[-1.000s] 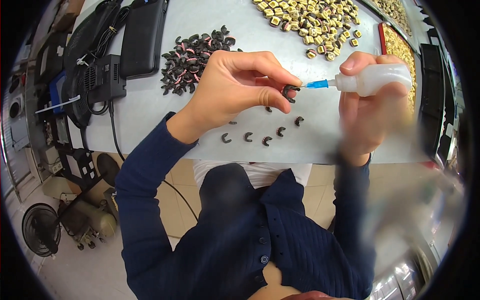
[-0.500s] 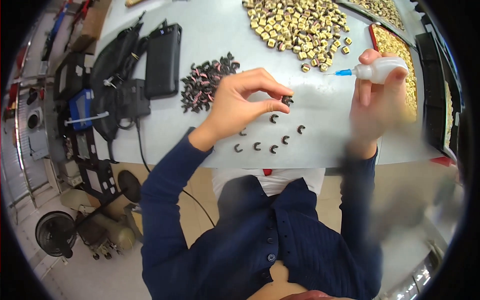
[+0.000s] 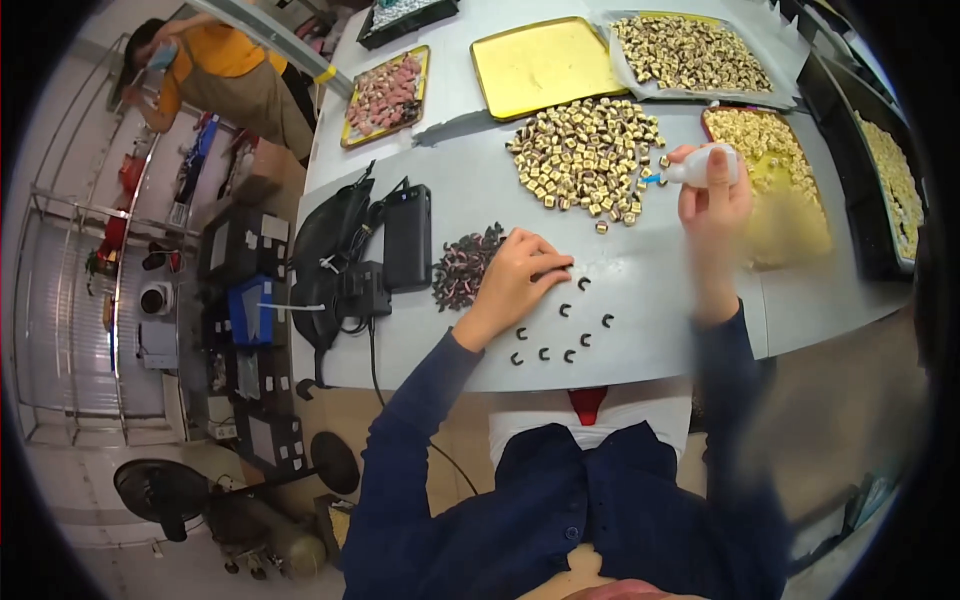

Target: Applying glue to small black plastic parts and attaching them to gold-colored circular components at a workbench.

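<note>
Black curved pieces lie heaped beside the left hand, whose thumb and fingertips come together over the table; whether they pinch a piece is too small to tell. Loose dark C-shaped pieces lie spread nearer the table's edge, where a dragging sleeve could scatter them. Beyond, gold-faced pieces form a heap; at its right edge a blue tip points inward, fixed to a translucent squeeze bottle grasped in the right hand. Too firm a squeeze could drip there.

Tabletop passable right of black C-pieces; golden pile (loose-edged) blocks beyond.
</note>
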`<move>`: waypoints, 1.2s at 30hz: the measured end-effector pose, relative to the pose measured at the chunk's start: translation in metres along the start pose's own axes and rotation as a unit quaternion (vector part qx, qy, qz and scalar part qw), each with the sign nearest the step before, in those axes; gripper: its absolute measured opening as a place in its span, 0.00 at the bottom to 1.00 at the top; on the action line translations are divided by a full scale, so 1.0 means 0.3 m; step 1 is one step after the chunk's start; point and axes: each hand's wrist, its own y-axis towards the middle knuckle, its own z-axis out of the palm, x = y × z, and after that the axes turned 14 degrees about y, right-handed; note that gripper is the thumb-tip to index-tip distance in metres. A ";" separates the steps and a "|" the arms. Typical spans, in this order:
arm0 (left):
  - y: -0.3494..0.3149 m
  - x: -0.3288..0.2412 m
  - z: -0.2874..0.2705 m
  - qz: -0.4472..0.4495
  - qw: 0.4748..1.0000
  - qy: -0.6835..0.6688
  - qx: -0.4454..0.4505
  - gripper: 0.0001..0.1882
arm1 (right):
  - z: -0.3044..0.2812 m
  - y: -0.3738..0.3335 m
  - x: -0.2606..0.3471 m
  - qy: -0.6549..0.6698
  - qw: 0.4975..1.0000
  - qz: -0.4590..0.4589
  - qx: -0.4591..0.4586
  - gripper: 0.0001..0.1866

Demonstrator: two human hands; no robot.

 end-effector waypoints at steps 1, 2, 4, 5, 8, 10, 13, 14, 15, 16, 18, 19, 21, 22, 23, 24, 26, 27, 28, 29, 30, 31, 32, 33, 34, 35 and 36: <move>0.000 0.006 -0.004 0.022 0.999 0.034 -0.011 0.11 | 0.003 0.002 0.010 -0.002 1.000 0.001 -0.011 0.15; -0.004 0.011 -0.018 0.015 0.999 0.034 -0.007 0.11 | 0.007 0.002 0.012 -0.003 1.000 0.006 -0.022 0.15; -0.001 0.025 -0.047 0.014 0.999 0.045 -0.007 0.11 | 0.000 0.003 0.010 -0.008 1.000 0.018 -0.022 0.16; 0.002 0.044 -0.063 0.017 0.997 0.067 -0.019 0.10 | -0.005 0.008 0.002 -0.009 1.000 0.018 -0.019 0.16; 0.015 0.104 -0.117 -0.086 0.991 0.090 -0.048 0.08 | -0.012 0.014 -0.011 -0.010 0.999 0.025 -0.018 0.16; 0.032 0.154 -0.145 -0.100 0.987 0.114 -0.046 0.08 | -0.007 0.016 -0.017 -0.010 0.999 0.030 -0.013 0.16; 0.058 0.192 -0.141 -0.131 0.985 0.109 -0.015 0.08 | -0.008 0.017 -0.016 -0.023 0.999 0.024 -0.011 0.16; 0.064 0.203 -0.131 -0.151 0.985 0.080 0.017 0.08 | -0.007 0.020 -0.023 -0.021 0.999 0.026 -0.009 0.16; 0.070 0.213 -0.122 -0.135 0.989 0.061 0.007 0.05 | -0.003 0.026 -0.031 -0.020 0.999 0.028 -0.012 0.17; 0.071 0.214 -0.115 -0.139 0.988 0.061 0.005 0.05 | -0.005 0.025 -0.038 -0.019 0.999 0.031 -0.014 0.17; 0.078 0.222 -0.116 -0.160 0.985 0.062 0.021 0.04 | -0.013 0.028 -0.048 -0.014 0.999 0.037 -0.012 0.16; 0.082 0.218 -0.114 -0.153 0.986 0.061 0.014 0.04 | -0.020 0.030 -0.054 -0.009 0.999 0.042 -0.013 0.16; 0.083 0.201 -0.111 -0.140 0.988 0.067 -0.014 0.05 | -0.040 0.035 -0.063 -0.023 0.999 0.039 0.000 0.15; 0.077 0.205 -0.111 -0.142 0.987 0.066 -0.024 0.05 | -0.042 0.035 -0.065 -0.040 0.999 0.032 0.005 0.15; 0.066 0.212 -0.115 -0.143 0.987 0.062 -0.037 0.05 | -0.037 0.031 -0.075 -0.028 0.999 0.038 0.019 0.15; 0.056 0.217 -0.119 -0.144 0.986 0.060 -0.051 0.06 | -0.031 0.022 -0.081 -0.057 0.998 0.020 0.019 0.15; 0.059 0.204 -0.123 -0.139 0.987 0.011 -0.083 0.06 | -0.018 0.009 -0.082 -0.043 0.999 0.015 -0.013 0.15; 0.066 0.191 -0.123 -0.143 0.984 -0.040 -0.094 0.06 | -0.011 0.004 -0.076 -0.001 0.998 0.033 -0.044 0.15; 0.076 0.185 -0.101 -0.154 0.974 -0.127 -0.105 0.05 | -0.016 0.001 -0.072 0.005 0.999 0.028 -0.029 0.15; 0.086 0.171 -0.093 -0.155 0.966 -0.172 -0.115 0.05 | -0.030 0.001 -0.062 -0.010 0.999 0.026 -0.031 0.16; 0.096 0.155 -0.084 -0.152 0.956 -0.220 -0.122 0.05 | -0.039 0.004 -0.052 -0.028 0.999 0.020 -0.036 0.16; 0.081 0.153 -0.091 -0.150 0.951 -0.234 -0.132 0.05 | -0.042 -0.003 -0.067 -0.020 0.999 0.031 -0.015 0.17; 0.094 0.129 -0.099 -0.135 0.950 -0.248 -0.133 0.04 | -0.063 -0.002 -0.061 -0.028 0.999 0.029 -0.002 0.17; 0.081 0.118 -0.116 -0.141 0.950 -0.245 -0.136 0.04 | -0.027 -0.016 -0.069 -0.077 0.997 -0.003 0.003 0.18; 0.069 0.119 -0.117 -0.144 0.947 -0.248 -0.148 0.04 | -0.016 -0.021 -0.092 -0.106 0.994 -0.010 -0.018 0.18; 0.096 0.091 -0.118 -0.133 0.938 -0.287 -0.140 0.05 | -0.014 -0.010 -0.045 -0.195 0.979 -0.054 0.033 0.17; 0.070 0.094 -0.131 -0.141 0.948 -0.244 -0.150 0.06 | -0.010 -0.023 -0.076 -0.138 0.990 0.025 0.015 0.17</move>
